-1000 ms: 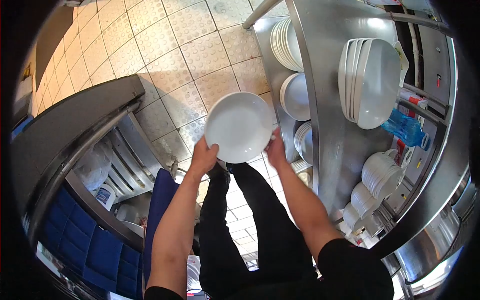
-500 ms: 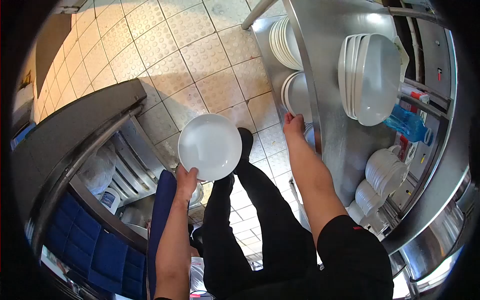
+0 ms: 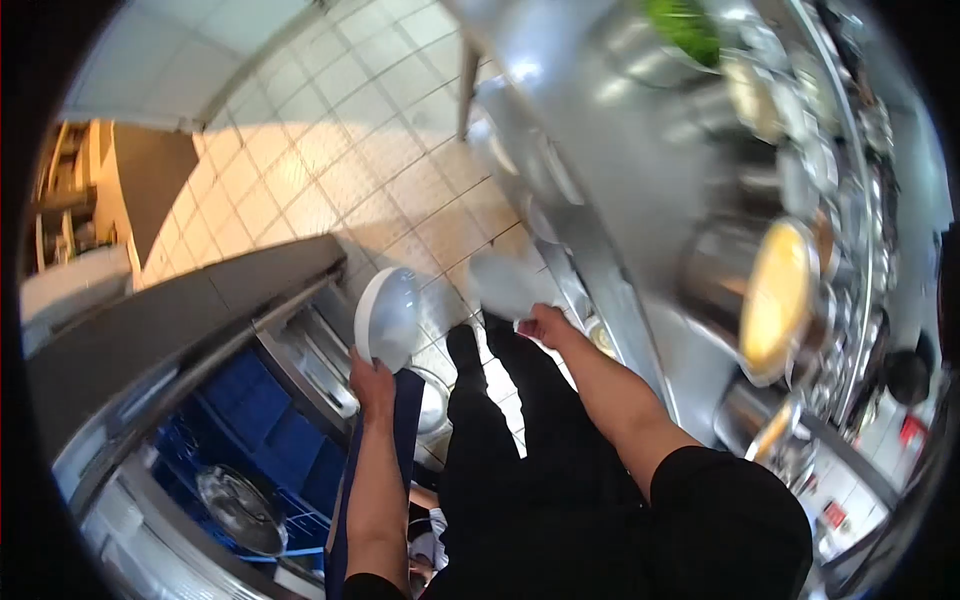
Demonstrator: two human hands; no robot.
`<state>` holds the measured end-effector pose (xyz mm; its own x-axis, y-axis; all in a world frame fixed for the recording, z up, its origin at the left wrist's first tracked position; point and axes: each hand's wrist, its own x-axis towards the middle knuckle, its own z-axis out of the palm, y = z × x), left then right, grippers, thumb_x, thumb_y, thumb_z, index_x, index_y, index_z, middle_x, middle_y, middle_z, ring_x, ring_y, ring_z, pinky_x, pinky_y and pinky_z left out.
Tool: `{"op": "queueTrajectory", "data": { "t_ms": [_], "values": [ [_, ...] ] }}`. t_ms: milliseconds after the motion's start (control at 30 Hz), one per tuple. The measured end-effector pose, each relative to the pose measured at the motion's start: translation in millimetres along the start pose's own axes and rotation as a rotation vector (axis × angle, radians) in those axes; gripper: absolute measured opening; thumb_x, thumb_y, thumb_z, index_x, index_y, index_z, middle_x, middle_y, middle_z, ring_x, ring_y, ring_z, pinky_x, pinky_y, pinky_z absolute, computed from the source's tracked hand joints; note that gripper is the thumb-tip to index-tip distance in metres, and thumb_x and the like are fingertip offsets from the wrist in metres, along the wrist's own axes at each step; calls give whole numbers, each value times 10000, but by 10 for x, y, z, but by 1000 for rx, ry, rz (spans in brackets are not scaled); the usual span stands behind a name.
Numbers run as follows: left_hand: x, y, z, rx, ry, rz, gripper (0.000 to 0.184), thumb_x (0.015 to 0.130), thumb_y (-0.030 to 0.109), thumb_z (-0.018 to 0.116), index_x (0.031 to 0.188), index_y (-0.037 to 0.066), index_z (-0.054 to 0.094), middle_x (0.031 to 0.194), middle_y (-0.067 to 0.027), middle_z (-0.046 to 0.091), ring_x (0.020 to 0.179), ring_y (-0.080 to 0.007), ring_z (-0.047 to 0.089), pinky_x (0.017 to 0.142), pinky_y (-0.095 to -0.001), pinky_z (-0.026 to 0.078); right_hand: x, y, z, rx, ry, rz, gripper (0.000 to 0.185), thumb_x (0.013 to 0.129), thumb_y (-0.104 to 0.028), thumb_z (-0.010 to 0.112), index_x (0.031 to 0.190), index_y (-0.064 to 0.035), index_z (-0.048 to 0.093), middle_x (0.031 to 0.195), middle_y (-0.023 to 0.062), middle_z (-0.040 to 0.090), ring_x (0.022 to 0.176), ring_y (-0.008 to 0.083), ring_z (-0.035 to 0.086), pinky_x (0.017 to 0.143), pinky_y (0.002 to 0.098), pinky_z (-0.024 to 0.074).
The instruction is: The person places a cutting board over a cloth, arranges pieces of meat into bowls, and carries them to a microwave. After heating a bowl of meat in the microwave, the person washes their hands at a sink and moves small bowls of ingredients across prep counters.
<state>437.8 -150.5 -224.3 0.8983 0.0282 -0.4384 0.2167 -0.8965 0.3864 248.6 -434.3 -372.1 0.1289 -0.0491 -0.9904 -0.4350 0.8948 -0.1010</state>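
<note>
My left hand (image 3: 373,385) grips the lower rim of a white plate (image 3: 388,318), which is tilted almost on edge. In my right hand (image 3: 547,325) is a second, pale plate (image 3: 508,285), held by its edge and blurred by motion. The two plates are apart, above the floor in front of my legs. To the right of my right hand runs the steel counter (image 3: 640,200), with blurred pale dishes (image 3: 540,160) on the shelf under it.
A pot with yellow contents (image 3: 775,300) and a container of green leaves (image 3: 685,30) stand on the right counter. At left are a dark-topped counter (image 3: 200,320), blue crates (image 3: 235,420) and a round metal lid or pan (image 3: 240,508). Tiled floor (image 3: 330,170) lies ahead.
My right hand has come away from the plates under the counter with one in it, moving left. The plate in my left hand has tipped more upright. My view has turned along the counter.
</note>
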Motion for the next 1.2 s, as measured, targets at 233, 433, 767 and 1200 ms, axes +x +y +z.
{"op": "queueTrajectory", "data": {
  "t_ms": [233,433,767,1200],
  "values": [
    [250,-59,-784,98,-157,381,343,839,30,514,1173,-48,520,1115,-271,622,1020,-383,628,830,-468,509,-2013,693,-405,-493,-319,-235,394,812,-201,565,1108,59,555,805,181,658,606,292,674,577,412,592],
    [182,-297,-946,-529,-743,-181,479,729,108,441,1185,-20,507,956,-172,600,758,-351,625,579,-434,538,-3759,1357,-1151,-339,-259,-576,396,836,-108,465,1213,11,456,860,153,646,658,210,671,584,324,580],
    [-926,409,-637,-292,-1197,-30,727,644,74,541,1342,-28,366,1235,-206,487,1099,-397,534,890,-526,518,-4906,3017,-3008,270,-1,-913,609,860,-82,489,1438,-38,301,1249,177,553,1036,302,630,697,406,610],
    [-4878,1282,198,191,-1493,289,619,658,37,608,1252,-71,469,1129,-189,591,1055,-370,578,959,-448,447,-5029,5388,-5634,1102,785,-1098,504,869,-37,428,1359,-1,318,1188,166,537,901,264,649,586,341,604]
  ]
}}
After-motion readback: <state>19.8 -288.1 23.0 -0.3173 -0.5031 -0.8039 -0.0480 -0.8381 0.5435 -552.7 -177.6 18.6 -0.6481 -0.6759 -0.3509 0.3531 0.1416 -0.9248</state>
